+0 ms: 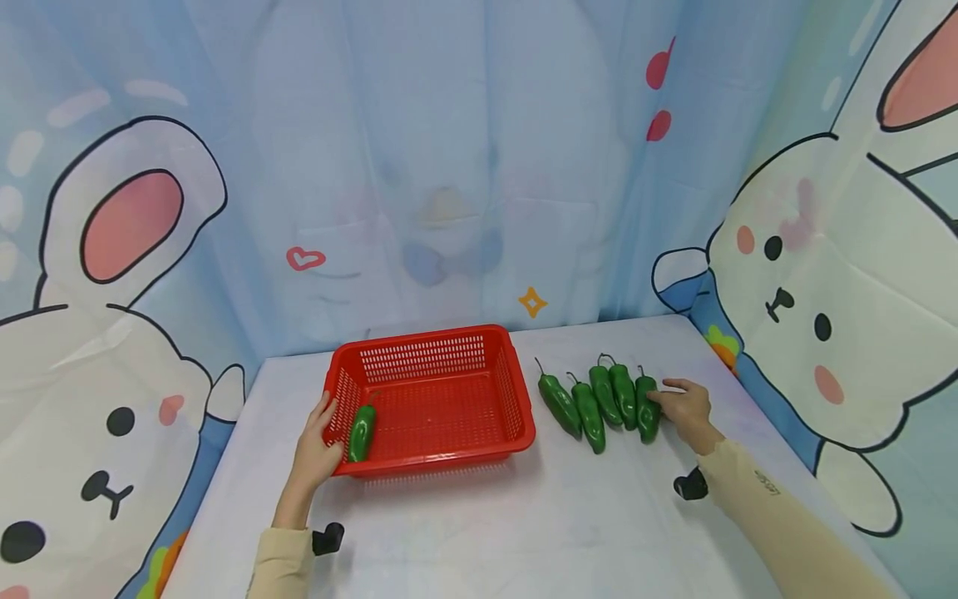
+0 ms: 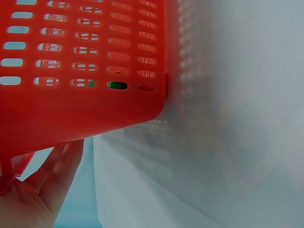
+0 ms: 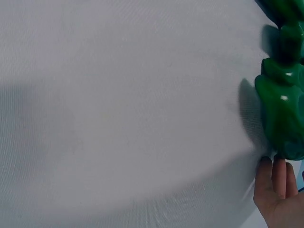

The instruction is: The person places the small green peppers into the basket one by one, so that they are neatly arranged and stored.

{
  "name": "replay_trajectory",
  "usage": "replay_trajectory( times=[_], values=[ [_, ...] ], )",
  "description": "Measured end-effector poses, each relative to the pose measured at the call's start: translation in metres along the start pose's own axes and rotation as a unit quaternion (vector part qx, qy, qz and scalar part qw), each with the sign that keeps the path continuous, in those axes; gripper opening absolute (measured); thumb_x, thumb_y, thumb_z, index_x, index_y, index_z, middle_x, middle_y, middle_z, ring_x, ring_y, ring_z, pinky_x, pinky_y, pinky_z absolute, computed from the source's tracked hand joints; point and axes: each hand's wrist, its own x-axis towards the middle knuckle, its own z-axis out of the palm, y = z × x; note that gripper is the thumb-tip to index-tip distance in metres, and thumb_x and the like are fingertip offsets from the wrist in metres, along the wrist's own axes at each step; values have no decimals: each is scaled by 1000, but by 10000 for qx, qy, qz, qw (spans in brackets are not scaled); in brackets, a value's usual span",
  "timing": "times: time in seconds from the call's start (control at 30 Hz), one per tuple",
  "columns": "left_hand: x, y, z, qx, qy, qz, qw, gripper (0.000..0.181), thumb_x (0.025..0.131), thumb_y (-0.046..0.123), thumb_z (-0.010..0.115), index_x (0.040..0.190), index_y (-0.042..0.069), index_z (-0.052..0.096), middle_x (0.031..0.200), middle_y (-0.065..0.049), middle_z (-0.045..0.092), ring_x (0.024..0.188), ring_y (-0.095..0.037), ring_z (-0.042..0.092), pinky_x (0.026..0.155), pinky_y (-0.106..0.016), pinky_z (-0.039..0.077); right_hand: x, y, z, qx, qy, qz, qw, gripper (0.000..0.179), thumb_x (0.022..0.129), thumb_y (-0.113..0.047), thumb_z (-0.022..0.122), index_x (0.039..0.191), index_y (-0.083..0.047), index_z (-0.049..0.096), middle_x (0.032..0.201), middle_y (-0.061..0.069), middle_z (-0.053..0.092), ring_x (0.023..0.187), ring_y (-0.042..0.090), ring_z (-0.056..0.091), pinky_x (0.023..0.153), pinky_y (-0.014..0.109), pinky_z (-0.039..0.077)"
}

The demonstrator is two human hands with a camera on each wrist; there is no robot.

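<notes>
A red perforated plastic basket (image 1: pixel 449 416) sits left of centre on the table. Inside it, one green chili pepper (image 1: pixel 362 434) lies along the left wall. My left hand (image 1: pixel 317 449) grips the basket's left side near the front corner; the left wrist view shows the rim between thumb and fingers. Right of the basket, several green peppers (image 1: pixel 590 416) lie side by side in a row, stems pointing away. With its fingertips my right hand (image 1: pixel 688 408) touches the outer side of the rightmost pepper (image 1: pixel 647 420), its fingers fairly straight in the right wrist view.
A white cloth covers the table (image 1: pixel 479 532). Behind it hangs a blue curtain (image 1: pixel 449 166) with printed cartoon rabbits at both sides. Black straps show at the left wrist (image 1: pixel 328 539) and right wrist (image 1: pixel 691 484).
</notes>
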Motion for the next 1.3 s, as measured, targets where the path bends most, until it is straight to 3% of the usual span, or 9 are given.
replay_trajectory(
  times=[0.2, 0.4, 0.57, 0.67, 0.73, 0.8, 0.97, 1.13, 1.3],
  values=[
    [1, -1, -1, -5, -74, -18, 10000, 78, 74, -11, 50, 150, -7, 33, 162, -16, 20, 147, -40, 19, 107, -59, 33, -2, -2, -3, 179, -12, 58, 9998, 57, 85, -12, 68, 135, 9, 51, 125, 32, 59, 90, 25, 65, 67, 31, 56],
    [1, 0, -1, -5, -103, -28, 9999, 79, 74, -10, 51, 150, -6, 32, 162, -16, 19, 147, -40, 19, 106, -58, 35, -4, -8, -6, 477, -128, -37, 9988, 57, 89, -12, 65, 138, 9, 48, 130, 32, 54, 91, 22, 64, 74, 32, 58],
    [0, 1, -3, 10, -88, -102, 9999, 79, 74, -9, 52, 150, -5, 32, 162, -15, 19, 147, -40, 19, 105, -59, 37, -7, -16, -10, 1092, -272, 15, 9936, 56, 89, -10, 66, 139, 9, 48, 102, 16, 67, 76, 8, 64, 79, 39, 57],
    [0, 2, -3, 9, -99, -103, 9999, 78, 74, -9, 51, 150, -6, 32, 162, -15, 19, 147, -40, 19, 105, -59, 36, -8, -18, -13, 1347, -455, 117, 9898, 56, 90, -7, 63, 141, 9, 44, 93, 4, 64, 76, 6, 65, 84, 39, 55],
    [0, 2, -2, 2, -117, -103, 9999, 78, 74, -10, 51, 150, -6, 32, 162, -15, 19, 147, -40, 19, 106, -58, 36, -9, -18, -14, 1413, -501, 229, 9884, 57, 91, -6, 62, 142, 9, 43, 96, 6, 63, 80, 9, 65, 88, 40, 54],
    [0, 2, -1, 9, -133, -96, 9999, 78, 75, -10, 50, 150, -6, 32, 163, -15, 19, 147, -39, 18, 106, -58, 35, -8, -16, -14, 1419, -504, 356, 9879, 57, 91, -6, 61, 142, 9, 42, 111, 16, 62, 91, 17, 65, 92, 43, 51],
    [2, 4, -2, 50, -151, -149, 9998, 78, 75, -10, 50, 151, -5, 32, 163, -14, 18, 147, -39, 18, 107, -57, 34, -3, -11, -2, 1312, -467, 598, 9884, 60, 92, -10, 62, 144, 9, 39, 142, 31, 43, 118, 35, 53, 99, 52, 44],
    [2, 3, -1, 21, -133, -204, 9997, 79, 75, -10, 50, 151, -5, 32, 163, -14, 18, 148, -38, 18, 107, -57, 35, -4, -13, 7, 922, -360, 429, 9942, 62, 90, -9, 64, 143, 9, 40, 145, 34, 38, 124, 39, 47, 100, 53, 45],
    [2, 3, -1, -7, -109, -238, 9997, 79, 74, -9, 51, 151, -4, 32, 163, -13, 19, 147, -38, 18, 105, -57, 37, -3, -14, 13, 469, -202, 271, 9983, 59, 88, -9, 64, 141, 7, 45, 141, 34, 42, 119, 38, 52, 80, 38, 54]
  ],
)
